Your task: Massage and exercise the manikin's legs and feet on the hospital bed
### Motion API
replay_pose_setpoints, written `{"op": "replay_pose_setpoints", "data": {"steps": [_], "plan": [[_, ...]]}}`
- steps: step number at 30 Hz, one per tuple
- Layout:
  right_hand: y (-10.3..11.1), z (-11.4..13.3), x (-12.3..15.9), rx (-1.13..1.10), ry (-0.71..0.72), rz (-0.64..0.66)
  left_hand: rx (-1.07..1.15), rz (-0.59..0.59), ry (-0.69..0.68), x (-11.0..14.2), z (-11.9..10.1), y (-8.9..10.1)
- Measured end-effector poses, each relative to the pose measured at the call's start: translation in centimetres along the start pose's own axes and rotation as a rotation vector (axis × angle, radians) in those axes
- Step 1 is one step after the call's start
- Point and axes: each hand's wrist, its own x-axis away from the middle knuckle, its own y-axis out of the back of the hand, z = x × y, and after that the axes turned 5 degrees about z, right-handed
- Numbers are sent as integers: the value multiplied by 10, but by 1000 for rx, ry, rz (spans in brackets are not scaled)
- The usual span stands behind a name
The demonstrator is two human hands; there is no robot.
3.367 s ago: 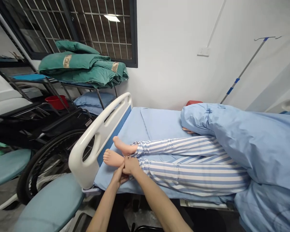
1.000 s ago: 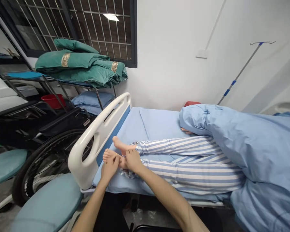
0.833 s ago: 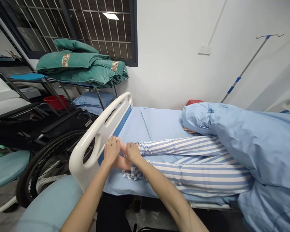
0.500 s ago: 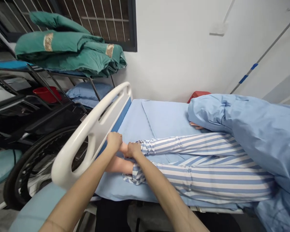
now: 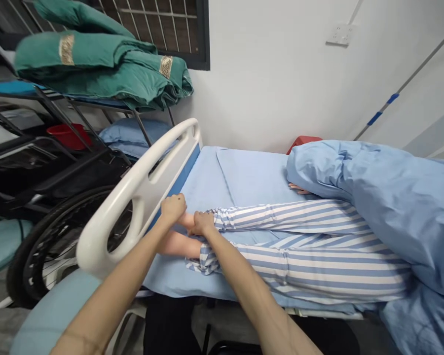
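Hosp bed [image 5: 244, 177]: both hands [image 5: 173, 208] [image 5: 203, 223] moved to dummy's far ft [image 5: 187, 220].

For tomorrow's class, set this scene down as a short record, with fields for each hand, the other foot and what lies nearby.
left hand: bare left hand, closed over the manikin's far bare foot
right hand: bare right hand, around that foot's ankle, beside the cuff of blue-and-white striped trousers
other foot: manikin's near bare foot, below both hands, on a pale blue bedsheet
nearby: white plastic bed side rail, left of the hands
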Motion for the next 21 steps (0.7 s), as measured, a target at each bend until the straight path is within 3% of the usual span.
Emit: {"op": "replay_pose_setpoints", "data": {"steps": [5,8,15,21], "plan": [[2,3,9,4,-1,-15,-84,-10,-44,43,17,8],[1,3,14,-4,3,-41,-230,-32,-55,55,13,17],[-5,0,14,-26,35,-82,-306,89,77,26,-17,24],[-8,-1,5,-16,26,-117,-127,-79,75,0,-11,5]]}}
